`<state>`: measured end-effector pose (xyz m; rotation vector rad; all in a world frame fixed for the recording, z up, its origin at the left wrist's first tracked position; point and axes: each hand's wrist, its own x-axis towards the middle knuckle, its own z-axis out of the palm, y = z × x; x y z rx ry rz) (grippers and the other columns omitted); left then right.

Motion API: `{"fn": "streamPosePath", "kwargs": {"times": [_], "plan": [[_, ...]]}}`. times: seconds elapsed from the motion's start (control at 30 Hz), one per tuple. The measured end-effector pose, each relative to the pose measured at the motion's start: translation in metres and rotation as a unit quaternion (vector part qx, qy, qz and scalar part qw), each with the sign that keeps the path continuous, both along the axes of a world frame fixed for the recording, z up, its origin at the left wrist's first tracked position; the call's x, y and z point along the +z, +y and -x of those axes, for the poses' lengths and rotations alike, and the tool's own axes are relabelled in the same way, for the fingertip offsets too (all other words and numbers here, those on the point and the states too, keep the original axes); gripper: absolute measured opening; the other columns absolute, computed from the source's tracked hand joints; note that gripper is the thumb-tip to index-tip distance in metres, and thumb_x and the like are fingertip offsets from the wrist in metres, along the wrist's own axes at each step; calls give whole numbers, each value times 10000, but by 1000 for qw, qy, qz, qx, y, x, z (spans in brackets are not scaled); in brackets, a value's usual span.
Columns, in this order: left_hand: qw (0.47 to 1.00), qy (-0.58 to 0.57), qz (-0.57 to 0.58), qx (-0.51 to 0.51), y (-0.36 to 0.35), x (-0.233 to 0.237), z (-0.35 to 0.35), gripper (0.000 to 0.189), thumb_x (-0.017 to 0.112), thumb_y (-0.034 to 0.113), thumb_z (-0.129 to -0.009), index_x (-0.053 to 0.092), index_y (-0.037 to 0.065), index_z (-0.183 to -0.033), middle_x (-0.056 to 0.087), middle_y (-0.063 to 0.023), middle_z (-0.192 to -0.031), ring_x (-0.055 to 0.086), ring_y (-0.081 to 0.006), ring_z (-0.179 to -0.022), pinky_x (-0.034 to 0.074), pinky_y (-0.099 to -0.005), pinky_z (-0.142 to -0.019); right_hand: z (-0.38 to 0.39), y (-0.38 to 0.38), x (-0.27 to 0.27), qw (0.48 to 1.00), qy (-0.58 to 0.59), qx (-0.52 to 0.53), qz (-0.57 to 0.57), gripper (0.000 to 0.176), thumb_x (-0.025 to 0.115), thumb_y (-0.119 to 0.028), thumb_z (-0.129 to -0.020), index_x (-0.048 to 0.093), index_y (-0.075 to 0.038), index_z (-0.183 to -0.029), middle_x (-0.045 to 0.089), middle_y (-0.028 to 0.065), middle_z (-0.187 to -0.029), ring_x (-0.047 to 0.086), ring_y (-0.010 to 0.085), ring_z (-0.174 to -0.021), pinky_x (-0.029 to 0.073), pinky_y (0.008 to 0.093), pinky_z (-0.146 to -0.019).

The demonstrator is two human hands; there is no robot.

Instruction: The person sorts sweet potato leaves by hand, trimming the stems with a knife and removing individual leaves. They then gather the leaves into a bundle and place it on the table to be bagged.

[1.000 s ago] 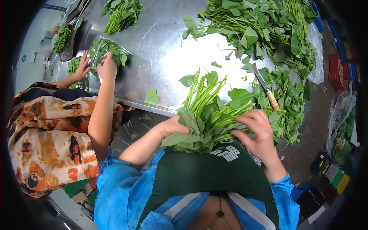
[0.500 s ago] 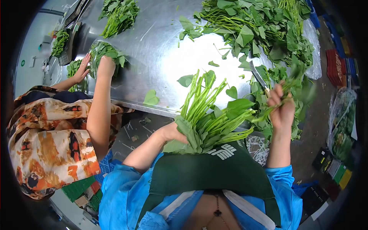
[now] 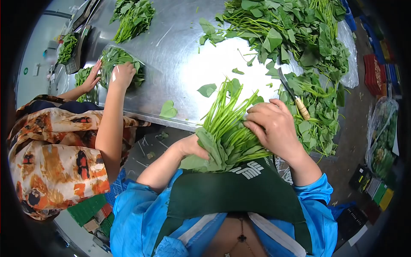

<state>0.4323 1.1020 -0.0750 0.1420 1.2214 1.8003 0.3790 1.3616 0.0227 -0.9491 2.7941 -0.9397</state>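
Against the dark green apron, my left hand [image 3: 193,147] is wrapped round a bunch of leafy green stems [image 3: 224,124], its leaves low and its cut stems pointing up over the table edge. My right hand [image 3: 272,126] presses its bent fingers on the right side of that bunch, gripping the stems there. Right of it, a curved knife with a wooden handle [image 3: 302,108] lies on loose greens. A large heap of greens [image 3: 295,34] covers the upper right of the metal table [image 3: 171,64].
At left, a co-worker's hands [image 3: 122,75] hold greens in a clear bag [image 3: 112,55]. Another bunch [image 3: 133,21] lies at the table's top. A single leaf [image 3: 168,109] is near the front edge. Red crates [image 3: 374,75] stand on the floor at right.
My right hand has moved left from the loose greens beside the knife to the held bunch, uncovering the knife handle. The co-worker's nearer hand has shifted slightly at the bag.
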Motion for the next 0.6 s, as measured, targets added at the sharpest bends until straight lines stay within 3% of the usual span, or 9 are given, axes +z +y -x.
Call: {"fn": "streamPosePath", "kwargs": {"times": [0.07, 0.1, 0.2, 0.23, 0.3, 0.33, 0.37, 0.43, 0.6], "plan": [[1000, -7, 7, -3, -3, -2, -2, 624, 786, 132, -538, 530, 2, -1092, 593, -64, -1008, 536, -154, -926, 423, -302, -833, 4, 4, 3, 997, 65, 31, 35, 160, 635, -98, -738, 561, -31, -863, 594, 50, -738, 567, 175, -704, 432, 318, -680], [1000, -30, -7, 7, -4, -3, -3, 617, 785, 132, -538, 535, 2, -1086, 595, -64, -1003, 536, -153, -924, 424, -300, -831, 5, 13, 2, 964, -115, -85, 223, 126, 613, -120, -771, 552, -39, -846, 565, 29, -700, 526, 139, -631, 411, 279, -599], [999, -43, -1, 31, -7, -6, -5, 601, 780, 129, -538, 541, 1, -1075, 600, -64, -994, 541, -152, -920, 426, -297, -826, 34, 78, -17, 678, -415, -104, 598, 128, 500, -194, -880, 515, -67, -872, 582, 13, -699, 575, 127, -654, 439, 242, -639], [999, -37, 4, 25, -9, -8, -5, 603, 779, 126, -534, 542, -1, -1074, 599, -66, -997, 542, -154, -920, 426, -298, -826, 37, 82, -18, 678, -416, -104, 598, 128, 500, -194, -880, 515, -67, -872, 582, 13, -699, 575, 127, -654, 439, 242, -639], [999, -32, 8, 21, -12, -14, -8, 604, 777, 123, -530, 542, -2, -1072, 598, -67, -999, 543, -157, -921, 426, -298, -827, 43, 85, -18, 922, -134, -195, 307, 250, 568, -228, -816, 512, -54, -987, 554, 77, -874, 555, 175, -789, 436, 288, -721], [998, -47, -3, 33, -11, -19, -10, 630, 779, 124, -525, 530, -2, -1090, 594, -68, -1011, 544, -162, -926, 425, -300, -834, 47, 87, -16, 966, 24, -224, 131, 339, 602, -245, -785, 510, -47, -1045, 541, 109, -962, 545, 199, -857, 434, 311, -762], [997, -61, -13, 45, -11, -22, -9, 656, 781, 124, -519, 518, -2, -1108, 590, -69, -1023, 545, -168, -930, 423, -301, -841, 52, 88, -14, 953, 181, -239, -51, 433, 636, -262, -753, 508, -41, -1103, 527, 141, -1049, 535, 223, -925, 432, 334, -804], [994, -82, -35, 65, -9, -20, -7, 684, 781, 123, -519, 501, 2, -1131, 584, -70, -1037, 545, -171, -939, 421, -304, -848, 24, 52, -1, 985, 124, -110, 53, 645, 732, -356, -593, 521, -86, -1138, 445, 148, -1224, 348, 319, -1191, 265, 455, -974], [989, -105, -70, 76, -4, -10, -6, 761, 787, 131, -519, 451, 10, -1191, 569, -75, -1069, 541, -181, -967, 416, -312, -865, 0, 16, -3, 982, 122, 146, -15, 213, 643, -204, -740, 597, -91, -915, 565, 165, -1032, 531, 256, -1020, 299, 459, -948]]}}
